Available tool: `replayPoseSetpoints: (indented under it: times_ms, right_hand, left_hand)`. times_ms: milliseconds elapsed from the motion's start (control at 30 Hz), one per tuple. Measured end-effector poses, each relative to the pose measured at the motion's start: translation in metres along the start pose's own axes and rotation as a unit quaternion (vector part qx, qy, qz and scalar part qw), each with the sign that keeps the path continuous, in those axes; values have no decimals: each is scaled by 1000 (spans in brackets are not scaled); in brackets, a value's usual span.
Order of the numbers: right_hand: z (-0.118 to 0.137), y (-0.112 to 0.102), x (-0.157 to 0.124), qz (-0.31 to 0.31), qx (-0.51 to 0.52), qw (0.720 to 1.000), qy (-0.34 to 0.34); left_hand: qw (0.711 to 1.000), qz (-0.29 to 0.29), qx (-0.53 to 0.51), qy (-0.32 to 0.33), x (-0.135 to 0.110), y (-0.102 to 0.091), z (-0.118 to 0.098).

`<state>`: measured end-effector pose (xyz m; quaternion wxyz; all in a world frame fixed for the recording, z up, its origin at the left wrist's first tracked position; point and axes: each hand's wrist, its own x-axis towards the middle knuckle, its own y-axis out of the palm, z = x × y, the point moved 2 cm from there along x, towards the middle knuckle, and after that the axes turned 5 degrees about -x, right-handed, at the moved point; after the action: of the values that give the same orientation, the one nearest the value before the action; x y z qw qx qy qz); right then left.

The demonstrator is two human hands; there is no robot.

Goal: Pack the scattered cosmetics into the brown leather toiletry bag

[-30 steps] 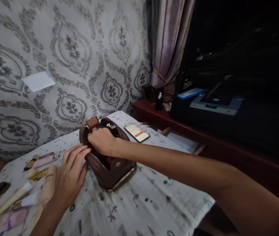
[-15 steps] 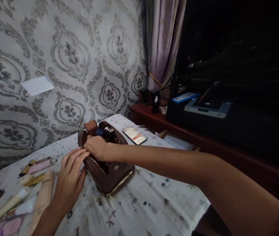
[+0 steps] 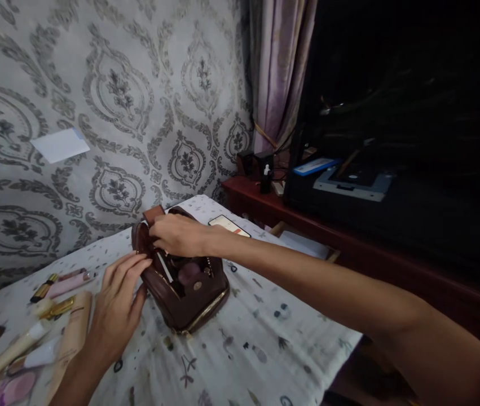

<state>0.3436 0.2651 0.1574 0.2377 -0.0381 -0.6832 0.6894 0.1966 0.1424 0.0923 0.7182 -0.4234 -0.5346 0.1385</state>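
A brown leather pouch [image 3: 189, 296] with a gold zip stands open on the patterned cloth, with small cosmetics inside. My right hand [image 3: 176, 234] reaches over its top, fingers curled at the pouch's rim near the brown tab [image 3: 154, 214]; what they pinch is hidden. My left hand [image 3: 118, 301] lies against the pouch's left side, fingers stretched out and touching its edge.
Lipsticks [image 3: 60, 282], tubes and brushes [image 3: 20, 352] lie on the cloth at the left. A phone [image 3: 228, 225] rests behind the pouch. The table [image 3: 265, 349] ends at the right, beside a dark red cabinet [image 3: 349, 237] with a black screen. Patterned wall stands behind.
My right hand has moved back over the pouch top toward the far rim, and now covers the items that showed inside. My left hand stays against the pouch's side.
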Motion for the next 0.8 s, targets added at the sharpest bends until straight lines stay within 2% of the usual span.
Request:
replayPoseSetpoints:
  times_ms: [100, 200, 267, 367, 433, 533, 633, 800]
  right_hand:
    - [-4, -15, -23, -95, 36, 994, 30]
    - [-1, -24, -52, -200, 102, 973, 51]
    - [5, -23, -71, -250, 156, 954, 54]
    - [24, -10, -94, -297, 222, 928, 16]
    - [43, 5, -105, -298, 223, 927, -47]
    - [73, 32, -113, -268, 159, 942, -125]
    - [96, 53, -112, -199, 121, 957, -172]
    - [118, 73, -96, -81, 134, 967, -202]
  left_hand:
    - [1000, 4, -9, -9, 1, 0, -1]
    - [1000, 13, -19, -13, 1, 1, -2]
    - [999, 19, -21, -15, 0, 1, -4]
    - [999, 23, -27, -13, 0, 0, -6]
    - [999, 27, -34, -10, 0, 0, -7]
    - [999, 31, -40, -9, -2, -1, -7]
    - [999, 26, -38, -18, -7, -2, -8]
    - [997, 4, 0, -77, -30, -8, -2]
